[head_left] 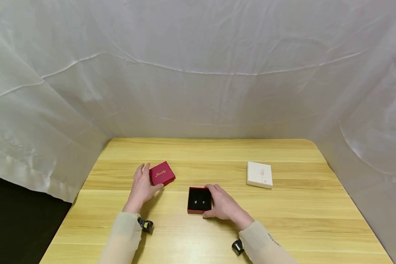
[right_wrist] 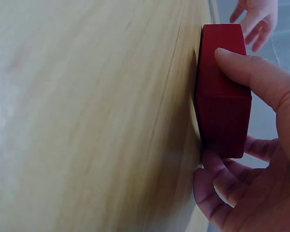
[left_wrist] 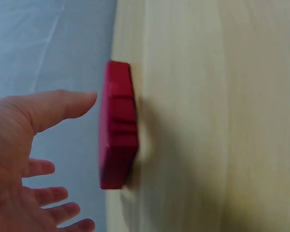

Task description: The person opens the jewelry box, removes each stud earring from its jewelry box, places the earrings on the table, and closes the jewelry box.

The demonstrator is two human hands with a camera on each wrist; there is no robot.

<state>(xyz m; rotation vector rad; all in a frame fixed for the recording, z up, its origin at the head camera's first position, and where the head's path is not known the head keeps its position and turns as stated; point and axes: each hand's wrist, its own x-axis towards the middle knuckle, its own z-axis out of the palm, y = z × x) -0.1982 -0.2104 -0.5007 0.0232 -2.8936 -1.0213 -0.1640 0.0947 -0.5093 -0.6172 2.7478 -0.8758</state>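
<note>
A red jewelry box base (head_left: 195,211) lies near the middle of the table, its open side up. Two small star-shaped earrings (head_left: 195,202) sit on its black lining (head_left: 199,194). My right hand (head_left: 223,204) grips the base from the right; in the right wrist view its thumb presses one red wall (right_wrist: 224,72) and its fingertips reach the opposite side. To the left, the red lid (head_left: 162,173) with gold "Jewelry" lettering lies top side up. Around its left side my left hand (head_left: 142,189) has thumb and fingers spread; the left wrist view shows the thumb apart from the lid (left_wrist: 118,125).
A white box (head_left: 259,174) with a pink flower print lies at the right of the wooden table (head_left: 300,205). White cloth (head_left: 201,99) hangs behind the table and along both sides. A dark area (head_left: 16,220) lies beyond the left edge.
</note>
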